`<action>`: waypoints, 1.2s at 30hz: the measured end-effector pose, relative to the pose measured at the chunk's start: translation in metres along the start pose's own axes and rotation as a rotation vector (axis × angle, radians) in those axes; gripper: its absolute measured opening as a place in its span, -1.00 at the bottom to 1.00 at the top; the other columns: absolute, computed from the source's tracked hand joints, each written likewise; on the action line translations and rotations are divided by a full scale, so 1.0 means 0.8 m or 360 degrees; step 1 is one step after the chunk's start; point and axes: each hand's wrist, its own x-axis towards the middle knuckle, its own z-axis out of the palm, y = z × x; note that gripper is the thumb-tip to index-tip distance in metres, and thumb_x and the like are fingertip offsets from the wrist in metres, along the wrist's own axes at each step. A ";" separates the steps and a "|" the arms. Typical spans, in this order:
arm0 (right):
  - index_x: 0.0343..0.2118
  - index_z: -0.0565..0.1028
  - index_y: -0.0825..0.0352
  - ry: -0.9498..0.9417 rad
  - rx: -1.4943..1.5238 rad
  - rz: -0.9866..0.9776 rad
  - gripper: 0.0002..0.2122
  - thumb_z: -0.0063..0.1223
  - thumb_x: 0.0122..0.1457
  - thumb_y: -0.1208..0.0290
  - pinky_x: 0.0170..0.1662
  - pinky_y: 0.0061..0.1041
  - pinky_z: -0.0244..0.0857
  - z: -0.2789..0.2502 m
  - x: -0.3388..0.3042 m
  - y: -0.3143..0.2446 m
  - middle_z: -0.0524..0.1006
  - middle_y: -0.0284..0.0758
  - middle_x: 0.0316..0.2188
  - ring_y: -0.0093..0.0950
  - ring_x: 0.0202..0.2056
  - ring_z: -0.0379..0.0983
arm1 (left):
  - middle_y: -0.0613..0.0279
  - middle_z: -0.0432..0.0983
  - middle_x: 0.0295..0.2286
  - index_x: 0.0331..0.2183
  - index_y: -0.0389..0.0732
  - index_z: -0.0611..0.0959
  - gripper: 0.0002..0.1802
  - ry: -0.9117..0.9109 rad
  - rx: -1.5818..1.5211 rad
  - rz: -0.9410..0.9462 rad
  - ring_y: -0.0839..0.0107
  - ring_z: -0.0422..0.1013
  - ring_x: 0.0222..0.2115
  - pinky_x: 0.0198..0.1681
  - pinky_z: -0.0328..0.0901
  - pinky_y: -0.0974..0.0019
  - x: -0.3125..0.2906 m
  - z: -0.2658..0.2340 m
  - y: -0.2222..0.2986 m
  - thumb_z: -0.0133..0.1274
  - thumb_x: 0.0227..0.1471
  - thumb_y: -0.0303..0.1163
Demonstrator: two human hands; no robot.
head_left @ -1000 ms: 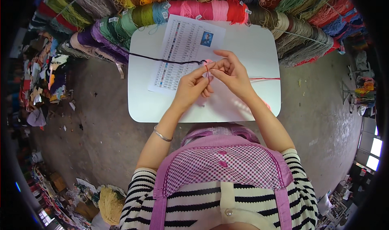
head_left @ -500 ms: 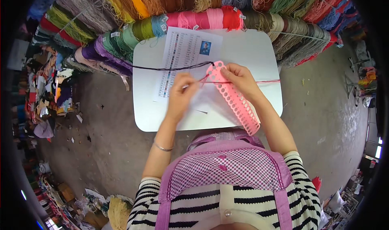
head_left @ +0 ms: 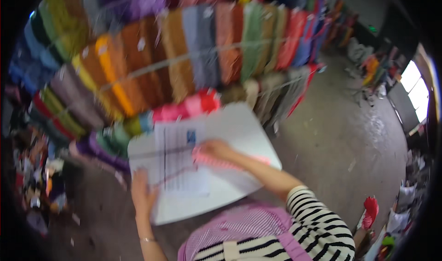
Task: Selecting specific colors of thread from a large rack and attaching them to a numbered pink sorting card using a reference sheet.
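The picture is blurred by motion. A small white table (head_left: 244, 132) stands in front of me with a printed paper sheet (head_left: 177, 162) lying on it. My right hand (head_left: 215, 149) is on the table and grips a long pink knitting loom (head_left: 221, 163) that lies across the tabletop. A dark yarn strand (head_left: 172, 177) runs over the paper from the loom toward my left hand (head_left: 142, 194). That hand rests at the table's left front edge, beside the paper; whether it pinches the strand is too blurred to tell.
Rows of yarn skeins (head_left: 184, 63) in many colours hang behind the table, and more bundles (head_left: 184, 108) lie at its far edge. Grey concrete floor (head_left: 331, 136) spreads to the right. Clutter lines the left side (head_left: 41, 178); a red object (head_left: 370, 211) lies lower right.
My view has swung upward and leftward and blurred. My left hand has left the loom and moved down to the table's left edge. My right hand still holds the loom.
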 end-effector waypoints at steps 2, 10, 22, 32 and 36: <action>-0.38 0.58 0.25 -0.0055 -0.0025 -0.0047 -0.70 0.04 0.07 0.09 -0.21 -0.23 0.34 0.018 0.021 0.013 0.57 -0.15 -0.40 -0.17 -0.30 0.50 | -0.06 0.09 0.18 0.12 -0.16 0.35 -0.10 -0.0303 0.0010 0.0025 -0.13 -0.05 0.21 0.23 -0.09 -0.10 0.040 0.017 0.065 0.31 -0.31 -0.22; -0.43 0.50 0.31 0.0295 -0.0198 -0.0423 -0.85 0.09 0.03 0.33 -0.27 -0.32 0.32 -0.120 0.080 0.037 0.48 -0.18 -0.49 -0.20 -0.38 0.44 | -0.25 0.06 0.16 0.11 -0.27 0.33 -0.18 -0.0150 -0.0156 -0.0176 -0.19 -0.08 0.21 0.23 -0.25 -0.22 0.037 0.138 0.174 0.15 -0.12 -0.04; -0.34 0.57 0.40 0.1849 0.0694 -0.1039 -0.88 0.03 0.09 0.54 -0.32 -0.59 0.34 -0.753 0.189 -0.019 0.57 -0.33 -0.48 -0.59 -0.43 0.47 | -0.20 0.35 -0.02 -0.22 -0.35 0.55 -0.70 0.0586 0.0098 -0.0574 -0.12 0.20 0.06 0.13 0.08 -0.02 0.033 0.154 0.226 0.07 -0.07 -0.47; -0.52 0.65 0.24 0.2223 -0.0594 -0.0686 -0.80 0.26 -0.18 0.24 -0.04 -0.36 0.28 -0.851 0.234 0.007 0.55 -0.16 -0.46 -0.24 -0.23 0.43 | -0.10 0.53 -0.22 -0.24 -0.36 0.62 -0.74 0.0596 0.0076 -0.0772 0.00 0.42 -0.15 0.00 0.26 0.13 -0.015 0.167 0.224 0.03 0.04 -0.41; -0.51 0.64 0.30 0.2130 -0.0239 -0.0772 -0.81 0.19 -0.14 0.29 -0.19 -0.41 0.36 -0.848 0.230 0.010 0.58 -0.14 -0.51 -0.26 -0.38 0.52 | -0.07 0.54 -0.21 -0.24 -0.35 0.63 -0.74 0.0651 -0.0029 -0.0835 0.04 0.43 -0.15 0.00 0.26 0.15 -0.015 0.172 0.235 0.06 0.03 -0.42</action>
